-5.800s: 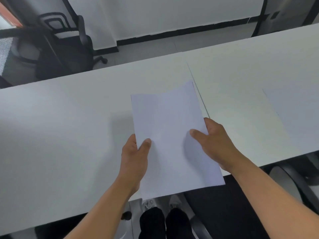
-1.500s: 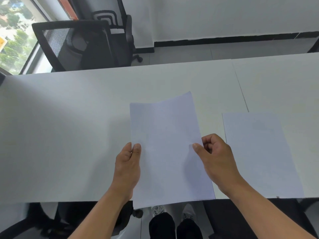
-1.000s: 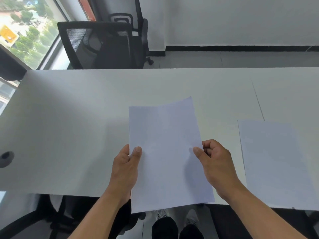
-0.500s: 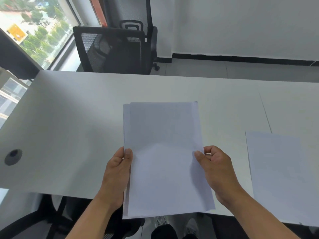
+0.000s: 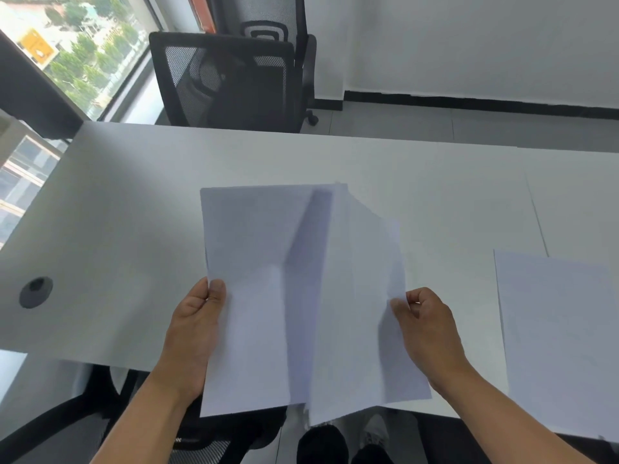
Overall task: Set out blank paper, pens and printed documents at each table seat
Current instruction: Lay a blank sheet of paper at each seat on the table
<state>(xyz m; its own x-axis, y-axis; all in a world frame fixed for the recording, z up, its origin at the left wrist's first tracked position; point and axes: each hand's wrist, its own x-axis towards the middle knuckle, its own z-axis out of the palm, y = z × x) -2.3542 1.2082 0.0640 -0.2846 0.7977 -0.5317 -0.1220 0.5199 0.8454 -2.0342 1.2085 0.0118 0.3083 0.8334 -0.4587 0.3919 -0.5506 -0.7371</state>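
At the far left we see a window (image 5: 67, 61) with trees outside, and below it the white table (image 5: 134, 212) with a round dark grommet (image 5: 36, 292) near its left end. Behind the table stands a black mesh chair (image 5: 231, 82), with a second chair partly hidden behind it.

Our left hand (image 5: 192, 333) pinches the left edge of the lower sheets (image 5: 248, 296), thumb on top and the other fingers out of sight beneath. These sheets hang over the table's near edge, partly above the floor and our dark shoes (image 5: 321, 443).

To the right of them, a top sheet (image 5: 355, 296) lifts away from the rest, blurred, its left side raised so that a shadowed gap shows between it and the sheets below. Our right hand (image 5: 430, 333) pinches its right edge between thumb and curled fingers.

Farther right, a single sheet (image 5: 556, 346) lies flat on the table at the near edge, apart from the held sheets and just right of a seam in the tabletop.
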